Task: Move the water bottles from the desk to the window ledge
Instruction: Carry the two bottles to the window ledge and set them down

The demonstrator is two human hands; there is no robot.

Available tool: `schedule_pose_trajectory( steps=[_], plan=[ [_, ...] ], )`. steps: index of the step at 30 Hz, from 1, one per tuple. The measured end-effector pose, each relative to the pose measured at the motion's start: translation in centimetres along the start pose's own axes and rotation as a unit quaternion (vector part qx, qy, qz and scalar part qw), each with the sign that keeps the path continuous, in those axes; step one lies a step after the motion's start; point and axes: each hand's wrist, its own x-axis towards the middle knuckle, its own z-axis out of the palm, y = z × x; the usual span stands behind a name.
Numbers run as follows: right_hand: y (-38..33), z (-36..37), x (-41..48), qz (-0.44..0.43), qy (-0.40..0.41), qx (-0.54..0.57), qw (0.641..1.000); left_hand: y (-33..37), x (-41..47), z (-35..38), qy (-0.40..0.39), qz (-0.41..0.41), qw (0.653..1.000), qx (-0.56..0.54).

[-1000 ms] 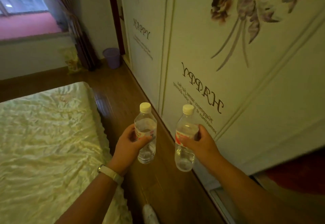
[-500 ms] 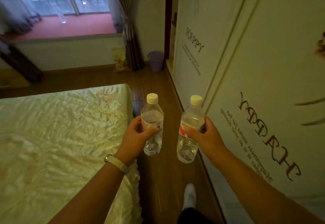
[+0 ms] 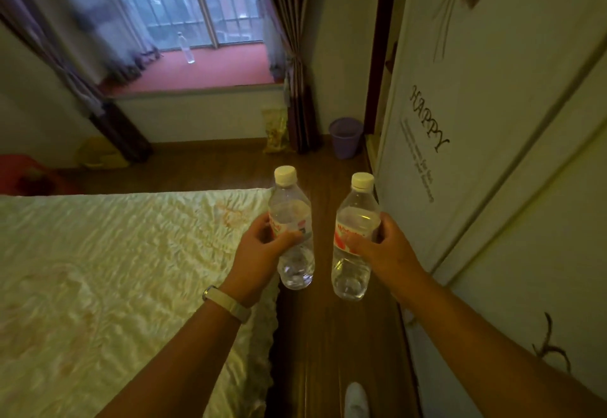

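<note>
Fingers (image 3: 262, 224) of the left hand (image 3: 259, 253) wrap the labelled waist of the left water bottle (image 3: 292, 210), clear plastic with a white cap. The right hand (image 3: 384, 250) grips its twin, the right water bottle (image 3: 356, 217), the same way. Both bottles are upright, side by side without touching, and carried in the air at centre, well short of their goal.

The bed under a cream quilted cover (image 3: 115, 270) fills eight o'clock, and the white wardrobe door with printed lettering (image 3: 476, 171) fills three o'clock. Between them a narrow strip of dark wooden floor (image 3: 328, 335) runs toward twelve. The red window ledge (image 3: 223, 73) lies at eleven o'clock, with a dark tied curtain (image 3: 297, 66) at its right end. A purple plastic bin (image 3: 346, 137) stands at one o'clock, at the strip's far end. One small clear bottle (image 3: 188, 51) already stands on the ledge.

The passage looks tight, so the right water bottle could knock against the wardrobe door. The bin could catch a foot near the wall. Thin plastic could slip if either grip loosens. Setting down too close to the small clear bottle could topple it.
</note>
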Motion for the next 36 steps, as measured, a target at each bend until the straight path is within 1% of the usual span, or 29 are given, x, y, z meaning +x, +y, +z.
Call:
schedule_pose_trajectory(
  steps=[3, 8, 16, 20, 28, 36],
  plan=[
    [-1.8, -0.4, 3.9, -0.013, -0.013, 0.006, 1.000, 1.4, 3.1, 0.4, 0.013, 0.018, 1.000, -0.008],
    [-3.7, 0.7, 9.4, -0.014, -0.036, -0.002, 0.999, 2.3, 7.8, -1.0, 0.046, 0.021, 0.999, -0.017],
    [-5.5, 6.8, 20.5, -0.015, -0.070, 0.003, 0.997, 0.3, 18.5, -5.2, 0.087, 0.002, 0.996, -0.032],
    [-6.1, 10.0, 27.5, -0.007, -0.064, -0.014, 0.998, -0.2, 26.2, -8.1, 0.084, -0.009, 0.995, -0.048],
    [-10.1, 15.8, 39.9, -0.009, -0.051, -0.032, 0.998, 2.4, 39.7, -14.1, 0.075, -0.013, 0.994, -0.073],
    [-12.1, 18.7, 48.9, -0.008, -0.048, -0.018, 0.999, 3.8, 49.1, -16.5, 0.071, -0.012, 0.995, -0.068]
  ],
)
